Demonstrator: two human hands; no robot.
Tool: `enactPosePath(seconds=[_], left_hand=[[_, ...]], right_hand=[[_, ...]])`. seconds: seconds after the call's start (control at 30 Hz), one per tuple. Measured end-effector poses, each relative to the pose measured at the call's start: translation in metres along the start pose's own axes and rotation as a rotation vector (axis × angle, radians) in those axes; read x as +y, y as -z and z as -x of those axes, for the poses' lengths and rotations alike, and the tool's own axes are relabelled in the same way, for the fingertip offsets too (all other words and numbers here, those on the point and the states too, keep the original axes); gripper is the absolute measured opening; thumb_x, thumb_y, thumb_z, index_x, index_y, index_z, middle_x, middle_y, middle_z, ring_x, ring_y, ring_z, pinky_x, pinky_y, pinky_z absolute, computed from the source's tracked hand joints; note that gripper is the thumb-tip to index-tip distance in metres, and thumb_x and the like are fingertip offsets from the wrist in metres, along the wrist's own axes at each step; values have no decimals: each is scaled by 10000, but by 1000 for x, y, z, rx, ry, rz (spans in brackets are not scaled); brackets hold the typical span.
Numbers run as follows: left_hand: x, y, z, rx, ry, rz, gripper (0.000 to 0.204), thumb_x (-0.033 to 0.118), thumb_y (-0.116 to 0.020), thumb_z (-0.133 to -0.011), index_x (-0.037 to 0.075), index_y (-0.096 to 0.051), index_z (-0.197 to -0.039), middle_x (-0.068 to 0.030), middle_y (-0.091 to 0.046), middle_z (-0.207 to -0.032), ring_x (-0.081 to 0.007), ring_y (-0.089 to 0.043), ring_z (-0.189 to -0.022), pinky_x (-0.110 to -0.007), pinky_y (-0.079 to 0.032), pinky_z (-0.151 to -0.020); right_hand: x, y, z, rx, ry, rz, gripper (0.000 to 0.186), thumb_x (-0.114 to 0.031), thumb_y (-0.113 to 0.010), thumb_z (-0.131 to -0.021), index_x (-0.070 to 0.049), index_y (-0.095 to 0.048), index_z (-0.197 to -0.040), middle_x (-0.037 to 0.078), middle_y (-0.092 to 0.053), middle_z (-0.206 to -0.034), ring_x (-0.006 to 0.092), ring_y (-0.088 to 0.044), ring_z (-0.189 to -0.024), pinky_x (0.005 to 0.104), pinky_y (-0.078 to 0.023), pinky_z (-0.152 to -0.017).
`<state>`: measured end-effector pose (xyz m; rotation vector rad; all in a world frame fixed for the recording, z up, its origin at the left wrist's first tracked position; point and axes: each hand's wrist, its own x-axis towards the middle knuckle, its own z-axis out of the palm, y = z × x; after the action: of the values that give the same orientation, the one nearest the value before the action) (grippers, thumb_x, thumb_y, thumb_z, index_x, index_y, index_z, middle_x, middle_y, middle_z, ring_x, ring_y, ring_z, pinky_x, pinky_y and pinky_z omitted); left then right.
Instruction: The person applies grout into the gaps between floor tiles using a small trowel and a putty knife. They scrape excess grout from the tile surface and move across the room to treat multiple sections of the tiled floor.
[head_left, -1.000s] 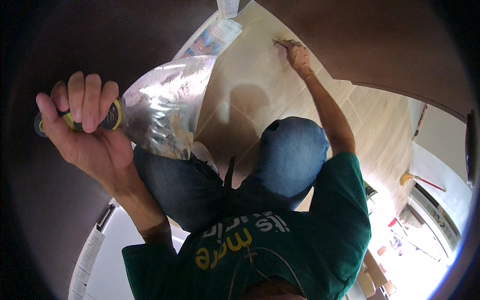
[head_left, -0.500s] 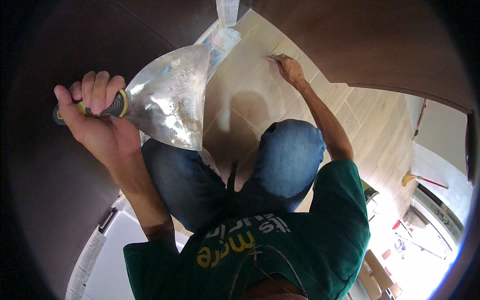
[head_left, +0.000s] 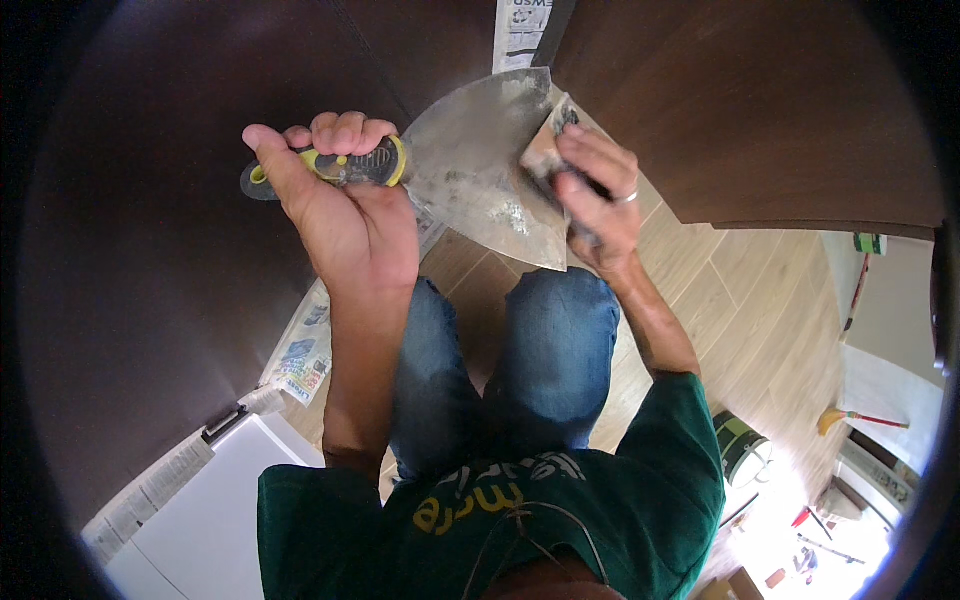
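My left hand (head_left: 350,200) is wrapped around the black and yellow handle of a wide putty knife (head_left: 470,165). Its broad metal blade is held up over my knees, smeared with pale residue. At the blade's far-right edge, my right hand (head_left: 605,190) grips a small flat scraper (head_left: 545,150) with a smudged, pale face. Motion blurs that hand, and its fingers cover most of the scraper. The two tools overlap in view; whether they touch is hard to tell.
Dark brown panels (head_left: 200,200) rise at left and right (head_left: 780,130). Newspaper sheets (head_left: 305,350) line the left panel's base beside a white box-like surface (head_left: 210,520). Wood-look floor tiles (head_left: 770,290) stretch right, with a green-and-white bucket (head_left: 740,450) and a broom (head_left: 835,420).
My right hand has come up from the floor to the putty knife's blade. The left hand has shifted right with the putty knife, and my view has turned slightly.
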<state>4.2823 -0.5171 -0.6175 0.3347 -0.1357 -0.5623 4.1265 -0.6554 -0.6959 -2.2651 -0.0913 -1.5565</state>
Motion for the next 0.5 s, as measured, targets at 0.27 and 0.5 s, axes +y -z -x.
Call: enactPosePath(seconds=[0.27,0.5], left_hand=[[23,7,0,-75,38,64,374,477,-498,-966,134,-532,-821,8,-467,-695,-113,-475,-652,-274,-426,-654],[14,8,8,-214,-144,-198,359,470,-500,-973,150,-540,-816,16,-491,-682,-101,-464,-617,-273,-403,-627]], right_hand=[[19,15,42,-167,-101,129,433,64,-638,-709,-93,-678,-1111,143,-615,-1145,316,-578,-1109,469,-483,-950],[-4,49,-27,-409,-211,65,507,104,-571,-752,-176,-694,-1157,60,-665,-1112,247,-633,-1011,354,-532,-872]])
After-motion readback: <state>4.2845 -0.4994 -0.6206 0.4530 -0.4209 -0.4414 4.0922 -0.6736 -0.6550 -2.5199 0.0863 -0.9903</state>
